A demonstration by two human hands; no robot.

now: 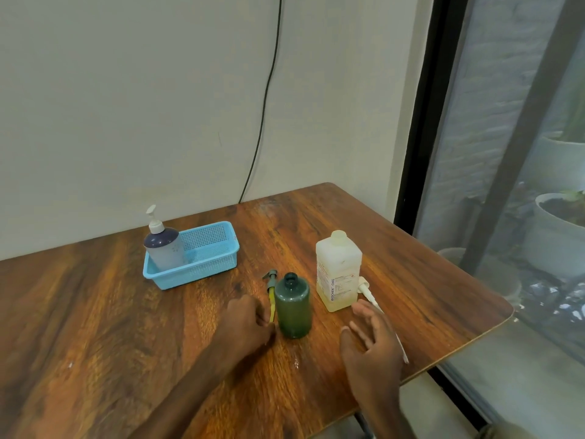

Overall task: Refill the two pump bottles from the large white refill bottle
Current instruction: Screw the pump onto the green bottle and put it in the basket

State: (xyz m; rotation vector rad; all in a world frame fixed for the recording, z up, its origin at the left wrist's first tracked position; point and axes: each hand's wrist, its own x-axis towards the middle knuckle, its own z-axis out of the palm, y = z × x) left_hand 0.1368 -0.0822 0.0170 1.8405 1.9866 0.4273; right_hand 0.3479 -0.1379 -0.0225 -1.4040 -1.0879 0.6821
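Observation:
A green pump bottle [292, 307] stands upright and uncapped at the table's middle. Its grey pump head with a yellow tube [271, 291] lies flat just to its left. My left hand [245, 324] rests on the table with curled fingers at the lower end of that tube; whether it pinches the tube is unclear. The large white refill bottle [338, 272] stands to the right, its neck open. A white pump with a long tube [372, 297] lies beside it. My right hand [370, 340] hovers with spread fingers over that tube, holding nothing. A purple pump bottle [164, 248] stands in the blue basket.
The blue plastic basket [215, 251] sits at the back left of the wooden table [95, 312]. The table's right edge runs close to my right hand, with a glass window beyond. A black cable hangs down the wall behind.

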